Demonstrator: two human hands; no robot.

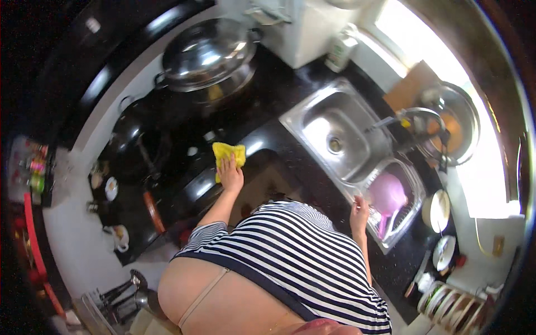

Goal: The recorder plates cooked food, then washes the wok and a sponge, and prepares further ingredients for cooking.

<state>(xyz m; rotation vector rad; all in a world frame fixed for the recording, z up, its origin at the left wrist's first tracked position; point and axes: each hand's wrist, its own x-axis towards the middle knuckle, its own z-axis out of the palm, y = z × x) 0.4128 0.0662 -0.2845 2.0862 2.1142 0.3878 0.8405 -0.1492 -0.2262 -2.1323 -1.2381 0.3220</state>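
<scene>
My left hand (231,176) lies with its fingers spread over a yellow cloth (229,153), pressing it against the glossy black surface of the gas stove (201,184) at its front edge. To the right, my right hand (359,211) is at the front rim of the stainless-steel double sink (289,121). Its fingers look partly curled, and whether they grip anything is unclear. Beside that hand, a pink plastic ladle (387,194) lies in the smaller, racked basin. The larger basin shows its drain.
A lidded steel wok (209,54) stands at the back of the stove. Nearer on the left is a dark wok (130,130) with a wooden handle (154,211). The faucet (423,113) rises behind the sink near a glass lid (465,125). Plates (452,305) stand racked at lower right.
</scene>
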